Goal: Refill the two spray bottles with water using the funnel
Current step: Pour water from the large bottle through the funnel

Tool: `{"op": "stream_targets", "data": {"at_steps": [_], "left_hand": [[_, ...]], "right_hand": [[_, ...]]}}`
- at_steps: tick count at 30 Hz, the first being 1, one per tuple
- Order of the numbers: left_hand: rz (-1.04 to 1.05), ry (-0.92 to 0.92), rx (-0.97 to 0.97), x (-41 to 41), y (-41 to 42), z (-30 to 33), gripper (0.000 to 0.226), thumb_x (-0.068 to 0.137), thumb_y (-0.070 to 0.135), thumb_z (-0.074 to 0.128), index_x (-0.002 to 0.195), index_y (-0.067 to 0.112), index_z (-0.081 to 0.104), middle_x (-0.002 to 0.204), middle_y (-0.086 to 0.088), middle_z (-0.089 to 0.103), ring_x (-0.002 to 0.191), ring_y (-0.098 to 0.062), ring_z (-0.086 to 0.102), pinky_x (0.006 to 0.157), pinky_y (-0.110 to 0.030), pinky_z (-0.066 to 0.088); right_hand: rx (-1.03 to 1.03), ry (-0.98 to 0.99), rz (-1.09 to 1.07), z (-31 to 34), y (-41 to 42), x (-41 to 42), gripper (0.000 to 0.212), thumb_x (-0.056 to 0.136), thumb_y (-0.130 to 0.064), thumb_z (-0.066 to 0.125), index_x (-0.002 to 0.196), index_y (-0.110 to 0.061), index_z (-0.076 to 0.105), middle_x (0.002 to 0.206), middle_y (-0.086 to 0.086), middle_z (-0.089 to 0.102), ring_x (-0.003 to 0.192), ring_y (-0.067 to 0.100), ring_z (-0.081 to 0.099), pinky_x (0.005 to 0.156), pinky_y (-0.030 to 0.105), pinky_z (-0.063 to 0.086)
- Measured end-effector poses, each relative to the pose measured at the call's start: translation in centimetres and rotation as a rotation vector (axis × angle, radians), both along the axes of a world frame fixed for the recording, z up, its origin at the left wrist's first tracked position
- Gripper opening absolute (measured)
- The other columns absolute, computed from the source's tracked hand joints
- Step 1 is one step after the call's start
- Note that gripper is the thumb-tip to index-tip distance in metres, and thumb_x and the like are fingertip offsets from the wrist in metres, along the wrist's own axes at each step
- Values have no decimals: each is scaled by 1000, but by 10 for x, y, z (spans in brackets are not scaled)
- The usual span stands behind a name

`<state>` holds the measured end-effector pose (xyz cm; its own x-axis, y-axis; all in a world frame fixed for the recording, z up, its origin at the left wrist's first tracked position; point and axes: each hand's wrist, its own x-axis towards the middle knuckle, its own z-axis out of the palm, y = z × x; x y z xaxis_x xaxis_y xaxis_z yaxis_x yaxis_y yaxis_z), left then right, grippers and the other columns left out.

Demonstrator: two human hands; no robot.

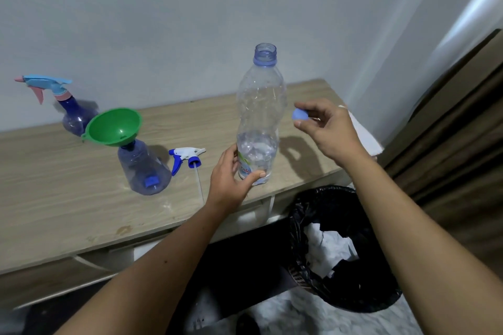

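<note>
The water bottle is seen standing upright and uncapped on the wooden table, near the table's front edge, and it serves as the landmark here. Its lower part is gripped by the left hand, fingers and thumb curled round the labelled base. A small amount of water is visible in the bottom third of the bottle; the rest is clear and crumpled. To the right of the bottle, held in the air at about its mid-height, the blue cap is pinched between the thumb and fingertips of the right hand. Just left of the bottle, a white-and-blue trigger head is laid flat on the table, its dip tube pointing toward the front edge. Further left of the bottle, the open spray bottle is stood upright with the green funnel seated in its neck, tilted toward the left. Whether any water is in it cannot be told. Well to the left of the water bottle and farther back, against the wall, the second spray bottle is stood with its light-blue and pink trigger head fitted. Below and to the right of the water bottle, off the table, a black-lined waste bin holding white crumpled paper is seen on the floor.
</note>
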<state>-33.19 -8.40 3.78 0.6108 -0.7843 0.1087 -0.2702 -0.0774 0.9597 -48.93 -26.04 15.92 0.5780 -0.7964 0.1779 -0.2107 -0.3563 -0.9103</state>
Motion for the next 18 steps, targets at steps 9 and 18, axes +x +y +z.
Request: {"op": "stream_targets", "data": {"at_steps": [9,18], "left_hand": [[23,-60,-14,0,-1,-4,75,79,20,96,144,11,58,137,-4,68,125,-11,69,111,-35,55],[13,-54,-1,-2,1,0,81,79,27,96,148,16,55,141,0,66,129,-9,66,114,-35,53]], "right_hand": [[83,197,-115,-107,7,-9,42,82,-4,86,121,-18,75,108,5,73,81,10,60,78,9,50],[100,249,-111,-146,8,-16,47,80,-4,88,123,-15,74,121,-3,75,111,13,67,101,23,51]]}}
